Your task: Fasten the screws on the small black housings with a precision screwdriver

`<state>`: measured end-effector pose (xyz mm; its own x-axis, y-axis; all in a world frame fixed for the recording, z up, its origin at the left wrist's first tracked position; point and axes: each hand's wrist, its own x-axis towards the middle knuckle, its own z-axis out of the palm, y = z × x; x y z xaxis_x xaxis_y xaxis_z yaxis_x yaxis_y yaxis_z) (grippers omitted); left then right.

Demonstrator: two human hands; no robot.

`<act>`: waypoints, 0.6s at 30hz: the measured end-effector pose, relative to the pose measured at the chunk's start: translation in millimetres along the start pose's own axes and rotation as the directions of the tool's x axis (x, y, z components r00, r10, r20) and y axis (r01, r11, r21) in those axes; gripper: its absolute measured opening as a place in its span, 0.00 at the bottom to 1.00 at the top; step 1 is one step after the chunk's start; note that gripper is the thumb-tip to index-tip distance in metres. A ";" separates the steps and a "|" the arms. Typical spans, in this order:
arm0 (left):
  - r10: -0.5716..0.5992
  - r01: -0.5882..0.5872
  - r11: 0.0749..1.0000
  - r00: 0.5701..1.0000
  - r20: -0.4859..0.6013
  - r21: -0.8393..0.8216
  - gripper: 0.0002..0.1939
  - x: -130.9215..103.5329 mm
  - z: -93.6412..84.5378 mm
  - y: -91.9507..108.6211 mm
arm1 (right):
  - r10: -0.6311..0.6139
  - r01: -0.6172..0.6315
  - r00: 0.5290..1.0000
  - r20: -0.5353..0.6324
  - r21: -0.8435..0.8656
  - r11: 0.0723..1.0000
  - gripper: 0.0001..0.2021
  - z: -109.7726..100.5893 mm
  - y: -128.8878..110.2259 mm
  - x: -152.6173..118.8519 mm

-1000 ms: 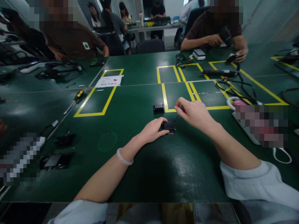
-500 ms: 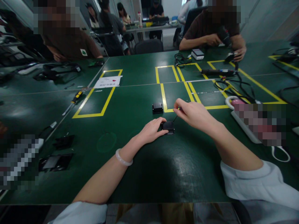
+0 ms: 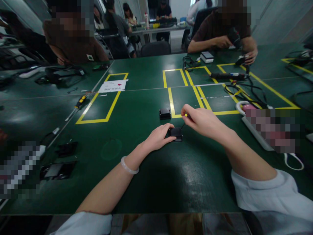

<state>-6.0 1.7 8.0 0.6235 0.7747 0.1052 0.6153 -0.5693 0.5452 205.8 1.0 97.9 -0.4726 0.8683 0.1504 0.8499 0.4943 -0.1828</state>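
My left hand (image 3: 158, 136) grips a small black block-shaped part (image 3: 175, 132) on the green table, thumb at its near side and fingers at its far side. Above and to the right of it, my right hand (image 3: 202, 121) pinches a thin dark rod-like tool (image 3: 183, 125). The rod slants down to the right end of the part; its exact kind is hidden by my fingers. A second, similar black part (image 3: 165, 113) sits just beyond my left hand, untouched.
Yellow tape (image 3: 189, 78) marks rectangles on the table (image 3: 144, 182). A yellow-black screwdriver (image 3: 80, 102) and a paper label (image 3: 113, 86) lie at left, black parts (image 3: 58, 170) at near left. Cables (image 3: 254, 91) and a black pen-shaped tool (image 3: 228, 76) are at right. People sit opposite.
My right hand and the rod have shifted very slightly, while my left hand and the part stay put. The person opposite at left has moved a little to the right.
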 end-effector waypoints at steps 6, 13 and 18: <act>0.000 0.000 1.000 1.000 0.003 -0.002 0.18 0.0 -0.1 0.1 | 0.003 -0.003 1.000 0.001 0.005 1.000 0.11 -1.6 -1.5 -0.3; 0.001 -0.001 1.000 1.000 -0.007 -0.013 0.18 0.3 0.0 0.0 | 0.008 -0.008 1.000 -0.003 0.009 1.000 0.11 -1.6 -2.7 -0.3; 0.003 -0.003 1.000 1.000 -0.002 -0.002 0.18 0.2 -0.3 0.1 | -0.001 0.001 1.000 -0.004 0.005 1.000 0.12 -0.4 -2.5 0.0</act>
<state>-6.0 1.8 8.4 0.6243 0.7736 0.1084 0.6124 -0.5709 0.5469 203.8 -0.2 98.8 -0.4724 0.8677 0.1548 0.8483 0.4953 -0.1874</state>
